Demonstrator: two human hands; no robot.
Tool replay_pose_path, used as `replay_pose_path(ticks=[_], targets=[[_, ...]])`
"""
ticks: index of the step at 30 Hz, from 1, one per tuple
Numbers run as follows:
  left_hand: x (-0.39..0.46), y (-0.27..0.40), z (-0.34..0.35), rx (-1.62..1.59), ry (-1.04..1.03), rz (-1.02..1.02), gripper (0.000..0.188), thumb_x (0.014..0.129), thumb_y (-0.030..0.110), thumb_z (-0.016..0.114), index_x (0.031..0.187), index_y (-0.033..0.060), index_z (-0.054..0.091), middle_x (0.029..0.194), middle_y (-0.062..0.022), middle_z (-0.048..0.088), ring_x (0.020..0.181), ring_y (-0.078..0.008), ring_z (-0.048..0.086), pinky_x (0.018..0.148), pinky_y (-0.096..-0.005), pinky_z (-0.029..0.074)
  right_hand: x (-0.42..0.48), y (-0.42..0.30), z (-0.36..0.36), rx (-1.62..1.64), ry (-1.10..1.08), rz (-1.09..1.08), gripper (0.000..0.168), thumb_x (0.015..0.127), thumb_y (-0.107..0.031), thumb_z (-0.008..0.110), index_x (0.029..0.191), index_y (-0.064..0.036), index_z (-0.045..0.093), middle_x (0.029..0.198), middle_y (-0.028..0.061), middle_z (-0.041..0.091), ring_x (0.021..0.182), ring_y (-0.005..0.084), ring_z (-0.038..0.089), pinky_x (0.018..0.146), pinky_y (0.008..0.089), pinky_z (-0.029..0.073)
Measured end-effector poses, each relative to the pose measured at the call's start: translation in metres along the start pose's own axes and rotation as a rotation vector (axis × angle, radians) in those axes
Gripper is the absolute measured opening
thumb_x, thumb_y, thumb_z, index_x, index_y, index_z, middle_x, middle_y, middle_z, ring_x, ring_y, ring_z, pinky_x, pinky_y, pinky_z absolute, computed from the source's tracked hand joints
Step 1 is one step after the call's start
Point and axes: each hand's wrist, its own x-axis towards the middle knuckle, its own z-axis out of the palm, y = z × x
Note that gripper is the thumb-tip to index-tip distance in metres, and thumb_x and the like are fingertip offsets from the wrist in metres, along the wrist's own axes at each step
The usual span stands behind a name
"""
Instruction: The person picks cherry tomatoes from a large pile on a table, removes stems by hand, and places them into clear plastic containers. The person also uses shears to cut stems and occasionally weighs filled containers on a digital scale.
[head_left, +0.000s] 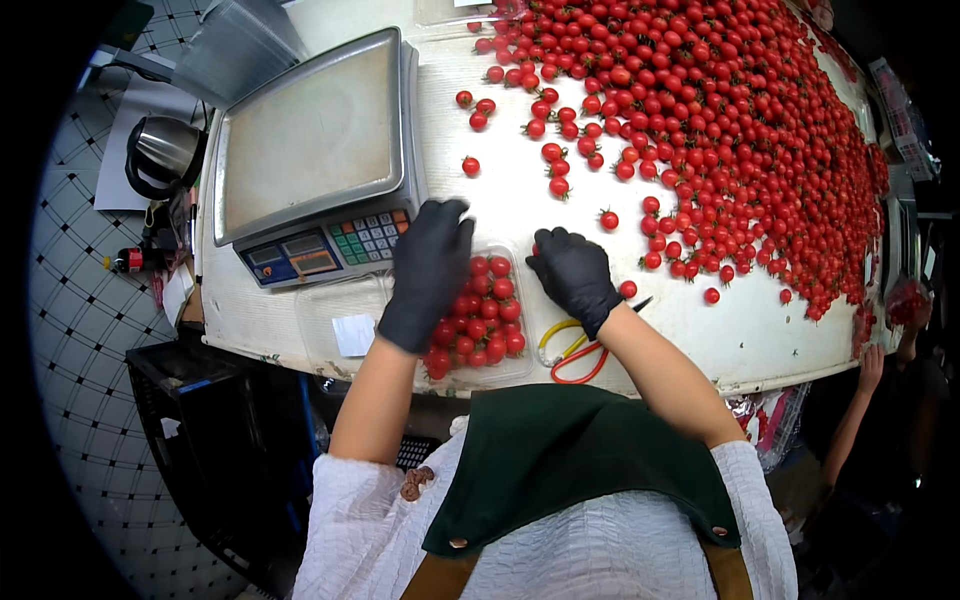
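A clear plastic clamshell box (528, 330) lies before me, its tray filled with red cherry tomatoes (476, 328) and its lid (311, 319) folded out to the left. My left hand (431, 270), in a black glove, is over the tray's left side, fingers slightly blurred; whether it holds anything is unclear. To the right of the box, my gloved right hand (570, 270) has its fingers curled, with a bit of red showing at the fingertips. Scissors with yellow and red handles (581, 370) lie under and beside my right wrist. A loose tomato (628, 289) rests near that hand.
A large heap of cherry tomatoes (720, 127) covers the table's far right. A weighing scale (315, 135) stands at the left, with an electric kettle (161, 154) beyond it. Another person's hand (871, 367) touches the right table edge. A black crate (202, 427) is below left.
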Motion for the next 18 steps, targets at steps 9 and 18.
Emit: replay_pose_path(ticks=[9, 18], targets=[[0.079, -0.023, 0.074, 0.211, -0.210, -0.128, 0.020, 0.076, 0.015, 0.063, 0.092, 0.0070, 0.055, 0.088, -0.0142, 0.058, 0.078, -0.0308, 0.060, 0.066, -0.0387, 0.049, -0.024, 0.025, -0.015, 0.595, 0.127, 0.269, 0.026, 0.070, -0.012, 0.066, 0.094, -0.009, 0.057, 0.080, 0.0099, 0.054, 0.072, 0.0265, 0.057, 0.064, 0.0362, 0.047], [0.108, -0.023, 0.091, -0.103, 0.211, 0.014, 0.036, 0.075, -0.001, 0.061, 0.109, 0.0069, 0.053, 0.100, -0.0100, 0.053, 0.078, -0.0216, 0.057, 0.070, -0.0308, 0.048, -0.017, 0.041, -0.036, 1.127, 0.076, 0.606, 0.018, 0.077, -0.014, 0.068, 0.085, -0.003, 0.057, 0.067, -0.0020, 0.046, 0.060, 0.0040, 0.039, 0.054, 0.0193, 0.036]])
